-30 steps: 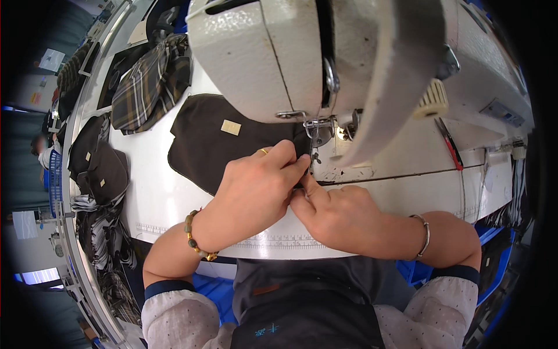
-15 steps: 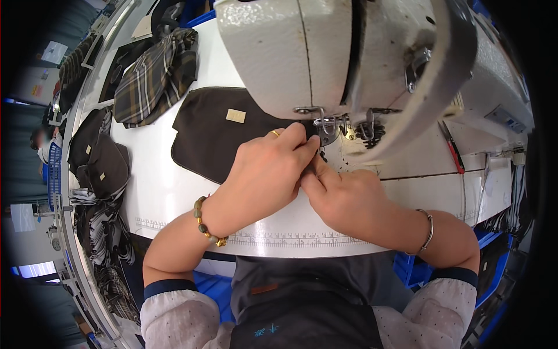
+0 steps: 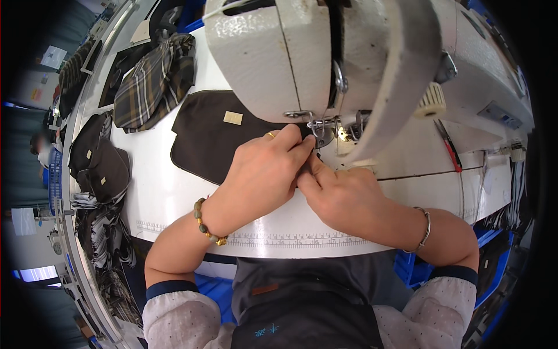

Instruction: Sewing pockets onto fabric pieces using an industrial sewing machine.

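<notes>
A dark brown fabric piece (image 3: 203, 139) with a small pale label lies on the white sewing table (image 3: 157, 209), its narrow end under my fingers beside the presser foot (image 3: 322, 138). My left hand (image 3: 264, 174) pinches that end, thumb and index finger together just left of the needle area. Close against it, my right hand (image 3: 346, 198) is curled with its fingertips on the same fabric; they are partly hidden by the left hand. The white sewing machine (image 3: 264, 58) stands directly above both hands.
Red-handled scissors (image 3: 450, 151) lie right of the machine. Plaid fabric pieces (image 3: 152, 81) and stacked dark pieces (image 3: 102, 168) sit on the left. Blue bins (image 3: 407, 267) are below the table's edge. A partly visible person (image 3: 42, 148) is at the far left.
Over the last second both hands have shifted slightly forward toward the presser foot, and the dark fabric has moved a little away from me with them. Both hands remain closed on it.
</notes>
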The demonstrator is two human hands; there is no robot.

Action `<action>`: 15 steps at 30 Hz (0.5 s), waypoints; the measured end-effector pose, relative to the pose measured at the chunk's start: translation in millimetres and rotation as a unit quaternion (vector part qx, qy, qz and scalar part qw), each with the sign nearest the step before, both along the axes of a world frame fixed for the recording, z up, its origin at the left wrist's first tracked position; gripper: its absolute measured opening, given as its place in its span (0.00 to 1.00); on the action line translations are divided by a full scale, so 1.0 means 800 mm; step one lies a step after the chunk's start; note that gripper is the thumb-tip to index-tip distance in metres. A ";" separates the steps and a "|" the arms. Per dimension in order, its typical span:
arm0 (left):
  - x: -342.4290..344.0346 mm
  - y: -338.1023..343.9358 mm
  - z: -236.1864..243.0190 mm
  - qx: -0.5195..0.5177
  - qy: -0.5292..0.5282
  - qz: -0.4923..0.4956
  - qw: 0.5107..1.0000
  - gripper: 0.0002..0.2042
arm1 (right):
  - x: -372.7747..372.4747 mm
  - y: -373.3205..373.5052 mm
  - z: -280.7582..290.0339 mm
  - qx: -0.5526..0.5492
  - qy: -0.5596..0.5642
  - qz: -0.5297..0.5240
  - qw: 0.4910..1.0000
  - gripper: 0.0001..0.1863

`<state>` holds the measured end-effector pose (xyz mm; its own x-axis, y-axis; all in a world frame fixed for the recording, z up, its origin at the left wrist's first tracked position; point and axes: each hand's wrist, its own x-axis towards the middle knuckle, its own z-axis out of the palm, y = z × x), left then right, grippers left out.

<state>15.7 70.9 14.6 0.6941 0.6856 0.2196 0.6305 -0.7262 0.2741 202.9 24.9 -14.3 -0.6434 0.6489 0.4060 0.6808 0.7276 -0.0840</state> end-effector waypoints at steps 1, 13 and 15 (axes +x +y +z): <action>-0.001 0.002 0.002 0.001 0.001 -0.002 1.000 0.18 | 0.000 0.000 0.001 0.001 0.001 -0.002 1.000 0.10; -0.049 0.039 0.005 0.104 0.083 0.076 0.988 0.23 | 0.006 0.011 0.017 -0.070 0.055 -0.007 0.996 0.14; -0.037 0.006 0.019 0.086 0.228 0.151 0.958 0.27 | 0.012 0.015 0.017 -0.116 0.080 -0.013 0.990 0.18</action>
